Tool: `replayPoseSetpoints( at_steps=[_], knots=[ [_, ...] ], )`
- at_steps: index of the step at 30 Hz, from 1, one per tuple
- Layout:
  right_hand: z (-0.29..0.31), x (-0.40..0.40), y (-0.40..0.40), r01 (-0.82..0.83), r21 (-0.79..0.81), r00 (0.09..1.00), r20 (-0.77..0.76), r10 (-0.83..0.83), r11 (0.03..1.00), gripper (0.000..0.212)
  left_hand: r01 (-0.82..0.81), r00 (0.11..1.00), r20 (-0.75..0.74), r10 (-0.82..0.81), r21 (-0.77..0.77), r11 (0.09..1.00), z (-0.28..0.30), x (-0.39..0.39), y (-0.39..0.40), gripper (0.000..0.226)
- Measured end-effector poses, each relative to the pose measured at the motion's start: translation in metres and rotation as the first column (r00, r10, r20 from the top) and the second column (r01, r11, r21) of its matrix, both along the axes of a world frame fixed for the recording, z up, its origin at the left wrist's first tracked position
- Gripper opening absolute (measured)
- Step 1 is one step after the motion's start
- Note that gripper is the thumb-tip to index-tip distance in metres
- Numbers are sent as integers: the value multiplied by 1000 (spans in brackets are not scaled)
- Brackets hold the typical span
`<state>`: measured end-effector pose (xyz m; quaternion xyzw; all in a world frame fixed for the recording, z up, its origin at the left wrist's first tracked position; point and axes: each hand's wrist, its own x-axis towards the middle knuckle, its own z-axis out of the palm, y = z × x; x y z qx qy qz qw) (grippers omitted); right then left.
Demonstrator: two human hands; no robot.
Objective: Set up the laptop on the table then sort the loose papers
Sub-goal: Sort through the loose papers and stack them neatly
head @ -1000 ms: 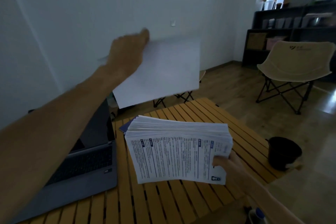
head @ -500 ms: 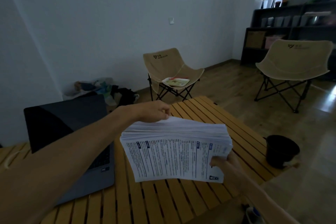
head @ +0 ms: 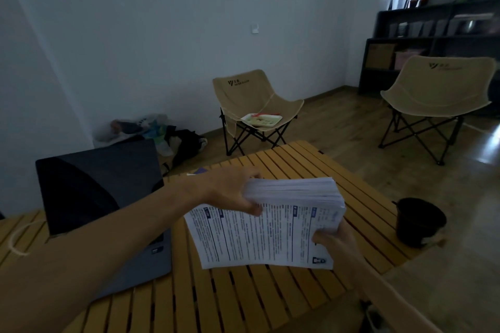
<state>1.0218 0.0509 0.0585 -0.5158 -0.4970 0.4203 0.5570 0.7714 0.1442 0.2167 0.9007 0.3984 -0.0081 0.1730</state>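
Observation:
A thick stack of printed papers (head: 270, 232) is held above the yellow slatted table (head: 243, 297). My right hand (head: 334, 238) grips its near right corner. My left hand (head: 232, 189) grips the stack's far left edge, thumb on the top sheet and fingers round the pile's side. The dark grey laptop (head: 100, 184) stands open on the table at the left, screen dark; my left forearm crosses over its keyboard.
A dark cup (head: 418, 222) stands near the table's right edge. Two beige folding chairs (head: 257, 105) (head: 438, 89) stand behind, one holding a tray. Bags (head: 162, 132) lie by the wall. A dark shelf unit (head: 433, 43) fills the right corner.
My left hand held a single white sheet high in the air, then came down to the stack and now grips its far left edge. The right hand keeps holding the stack.

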Motion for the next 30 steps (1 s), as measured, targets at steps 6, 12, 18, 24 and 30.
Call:
replayPoseSetpoints(
  at_steps=[6,12,18,24,30],
  knots=[
    [4,2,-3,22,-1,1000,15,-22,1000,33,26,997,66,-31,87,996,-11,4,2,42],
    [16,10,-4,28,73,991,125,-37,997,33,15,999,32,-16,45,999,-6,5,4,45],
    [8,14,-5,-18,16,994,108,17,1000,34,39,999,-34,-37,57,998,-12,11,3,33],
    [-28,21,1,-156,-235,967,161,197,959,36,52,995,-90,-42,106,993,-15,18,-1,27],
    [-24,23,3,-139,-188,938,290,190,972,41,34,994,-105,-16,177,984,-16,22,-5,26]
  ],
)
